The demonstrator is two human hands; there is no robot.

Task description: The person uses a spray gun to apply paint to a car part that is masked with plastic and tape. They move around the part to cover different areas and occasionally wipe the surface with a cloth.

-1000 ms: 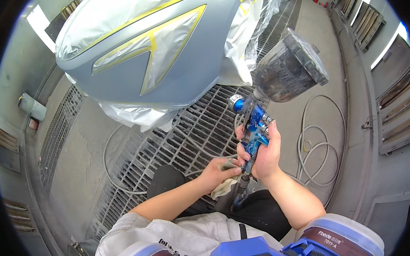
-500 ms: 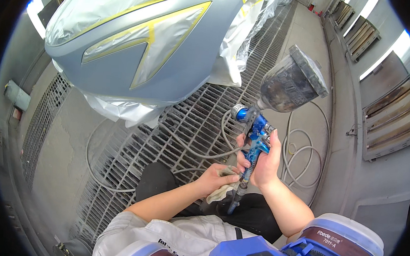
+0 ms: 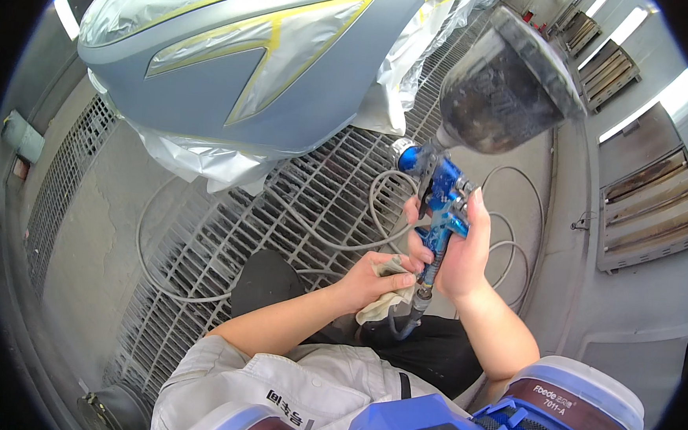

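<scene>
My right hand (image 3: 465, 250) is wrapped round the handle of a blue spray gun (image 3: 443, 183). The gun has a silver nozzle at its left, and a large stained grey paint cup (image 3: 497, 90) sits tilted on top. A hose fitting joins the bottom of the handle. My left hand (image 3: 375, 281) grips a crumpled pale cloth (image 3: 387, 293) close beside the lower handle. Ahead and to the left stands a grey car bumper (image 3: 304, 94), with masking film and yellow tape over parts of it.
A grey air hose (image 3: 318, 243) loops over the metal floor grating (image 3: 326, 186) and on to the right. Louvred panels (image 3: 652, 206) line the right wall. A pale cylinder (image 3: 24, 139) is by the left wall. Below me is a blue respirator (image 3: 402, 427) with round filters.
The spray gun and its cup have risen and come nearer, with my right hand on the handle. My left hand has shifted slightly right and up with the cloth. The view has turned a little.
</scene>
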